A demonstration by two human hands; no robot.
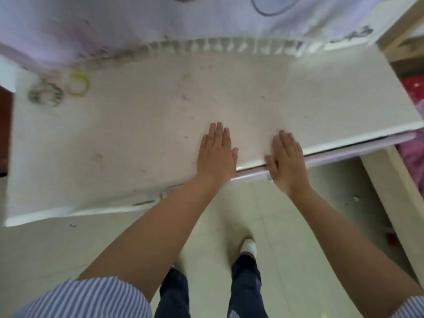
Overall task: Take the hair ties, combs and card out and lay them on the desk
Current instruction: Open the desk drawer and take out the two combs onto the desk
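1. The left hand (216, 154) lies flat and empty, fingers spread, on the near part of the counter (252, 95)
2. The right hand (286, 161) lies flat and empty over the counter's near edge
3. Blurred hair ties (79, 84) lie at the far left, well apart from both hands

I seem to be at home, likely a bedroom: a pale, stained wooden desk (229, 92) with a pink-fronted drawer (344, 154), a lilac patterned cloth (160, 21) behind it, glossy cream floor tiles (286, 226) underfoot.
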